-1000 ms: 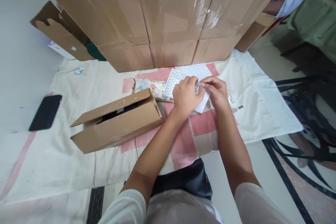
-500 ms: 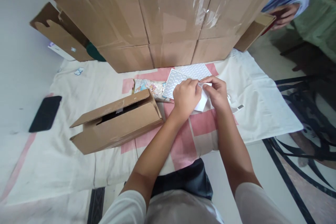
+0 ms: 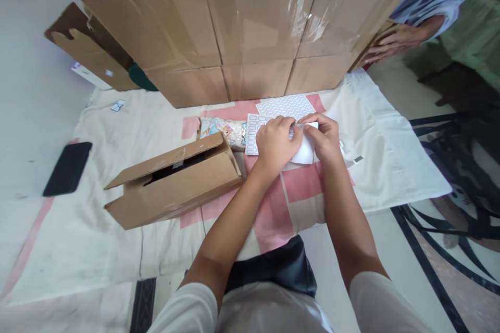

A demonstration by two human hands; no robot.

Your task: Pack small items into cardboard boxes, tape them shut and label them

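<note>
1. Sheet (image 3: 254, 136) (printed labels): centre of frame, in both hands. Since the last frames it's swung from tilted to nearly square, and its pale turned-back part is more bowed. My read: it's being bent and repositioned at its right part; can't see whether any label is lifting.
2. Left hand (image 3: 277, 140): fingers curled, thumb closed against them, gripping the sheet near its middle.
3. Right hand (image 3: 325, 136): thumb and fingers pinched almost together on the sheet's right edge. Exact fingertip contact hidden.
4. Second sheet (image 3: 287, 105): just above the hands, flat on the cloth (image 3: 105, 239).
5. Packet (image 3: 224, 131): left of the sheet, partly covered by it in view.
6. Box (image 3: 191, 184): lower left of centre, flaps ajar.
7. Co-worker's hand (image 3: 402, 41): upper right, now further over a carton.
</note>
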